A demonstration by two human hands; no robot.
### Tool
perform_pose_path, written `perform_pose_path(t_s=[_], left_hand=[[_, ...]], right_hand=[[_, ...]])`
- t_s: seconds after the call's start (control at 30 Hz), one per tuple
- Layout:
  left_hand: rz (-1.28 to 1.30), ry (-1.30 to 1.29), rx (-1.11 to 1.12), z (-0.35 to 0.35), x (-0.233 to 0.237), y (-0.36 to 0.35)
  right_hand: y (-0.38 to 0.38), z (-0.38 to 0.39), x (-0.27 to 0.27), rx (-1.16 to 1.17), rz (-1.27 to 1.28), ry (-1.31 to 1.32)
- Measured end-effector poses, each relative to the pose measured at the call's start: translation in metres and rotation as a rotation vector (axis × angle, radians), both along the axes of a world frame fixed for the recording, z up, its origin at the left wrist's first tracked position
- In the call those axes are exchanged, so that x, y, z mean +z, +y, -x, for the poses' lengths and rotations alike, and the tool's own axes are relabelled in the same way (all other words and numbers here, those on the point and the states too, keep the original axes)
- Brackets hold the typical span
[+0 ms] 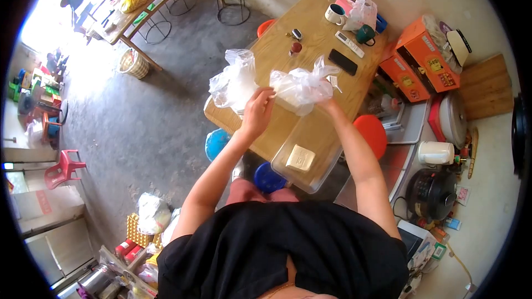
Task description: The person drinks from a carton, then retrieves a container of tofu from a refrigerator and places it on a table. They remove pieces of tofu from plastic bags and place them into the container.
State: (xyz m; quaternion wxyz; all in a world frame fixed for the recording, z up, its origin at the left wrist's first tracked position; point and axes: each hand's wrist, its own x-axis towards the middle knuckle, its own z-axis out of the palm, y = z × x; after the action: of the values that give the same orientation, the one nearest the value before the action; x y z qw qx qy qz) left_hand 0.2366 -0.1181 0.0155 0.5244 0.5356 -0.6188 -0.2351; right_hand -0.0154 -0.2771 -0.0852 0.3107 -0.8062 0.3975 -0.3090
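Note:
A clear plastic bag (302, 87) is raised above the wooden table (316, 41), and both of my hands grip it. My left hand (259, 106) pinches its left side; my right hand (327, 103) is mostly hidden behind its right side. A second crumpled clear bag (234, 80) lies at the table's left edge, beside my left hand. Below the hands, a clear rectangular plastic container (324, 138) rests on the table's near end with a pale block (300, 158) inside.
On the table lie a black phone (342, 61), a white remote (350, 44), mugs (334, 14) and a small jar (295, 49). Orange boxes (424, 55), a red stool (371, 133), blue stools (269, 177), a kettle (435, 153) and a cooker (431, 194) stand around.

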Motion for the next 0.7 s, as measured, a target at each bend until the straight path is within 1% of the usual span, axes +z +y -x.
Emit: perform_pose_path(t_s=[0.03, 0.07, 0.13, 0.17, 0.2, 0.23, 0.27, 0.33, 0.37, 0.4, 0.43, 0.47, 0.5, 0.53, 0.6, 0.63, 0.67, 0.7], left_hand=[[-0.139, 0.162, -0.055, 0.006, -0.008, -0.018], [-0.130, 0.162, -0.055, 0.011, -0.013, -0.037], [-0.193, -0.114, -0.162, 0.020, -0.024, -0.070], [-0.185, -0.114, -0.165, 0.022, -0.041, -0.077], [-0.049, 0.006, -0.244, 0.024, -0.062, -0.084], [0.088, 0.126, -0.321, 0.026, -0.071, -0.090], [0.092, 0.126, -0.324, 0.029, -0.066, -0.092], [-0.275, -0.273, -0.081, 0.035, -0.037, -0.087], [-0.182, -0.254, -0.178, 0.031, -0.019, -0.080], [-0.181, -0.257, -0.183, 0.029, -0.027, -0.079], [-0.178, -0.311, -0.148, 0.028, -0.039, -0.079], [-0.176, -0.366, -0.113, 0.029, -0.038, -0.075], [-0.168, -0.270, -0.084, 0.031, -0.037, -0.070], [-0.167, -0.272, -0.088, 0.032, -0.036, -0.068], [-0.222, -0.207, -0.001, 0.033, -0.037, -0.064], [-0.223, -0.209, 0.001, 0.033, -0.037, -0.063], [-0.244, -0.156, 0.027, 0.033, -0.037, -0.062], [-0.264, -0.103, 0.052, 0.032, -0.037, -0.062]], right_hand=[[0.005, -0.006, 0.014, 0.002, 0.009, 0.001], [0.022, -0.018, 0.040, -0.032, -0.031, -0.020], [0.038, -0.034, 0.075, -0.067, -0.059, -0.040], [0.041, -0.038, 0.085, -0.056, -0.029, -0.027], [0.042, -0.040, 0.090, -0.047, 0.002, -0.015], [0.040, -0.038, 0.089, -0.059, 0.026, 0.051], [0.043, -0.035, 0.090, -0.061, 0.030, 0.051], [0.050, -0.030, 0.095, -0.117, 0.008, 0.117], [0.052, -0.030, 0.098, -0.114, -0.024, 0.062], [0.053, -0.028, 0.097, -0.119, -0.023, 0.060], [0.053, -0.027, 0.096, -0.117, -0.029, 0.090], [0.053, -0.026, 0.094, -0.116, -0.037, 0.120], [0.052, -0.025, 0.090, -0.121, -0.038, 0.117], [0.050, -0.024, 0.085, -0.126, -0.019, 0.118], [0.052, -0.024, 0.084, -0.127, -0.002, 0.120], [0.052, -0.026, 0.084, -0.142, -0.034, 0.055], [0.053, -0.028, 0.084, -0.158, -0.067, -0.012], [0.054, -0.029, 0.084, -0.158, -0.067, -0.014]])
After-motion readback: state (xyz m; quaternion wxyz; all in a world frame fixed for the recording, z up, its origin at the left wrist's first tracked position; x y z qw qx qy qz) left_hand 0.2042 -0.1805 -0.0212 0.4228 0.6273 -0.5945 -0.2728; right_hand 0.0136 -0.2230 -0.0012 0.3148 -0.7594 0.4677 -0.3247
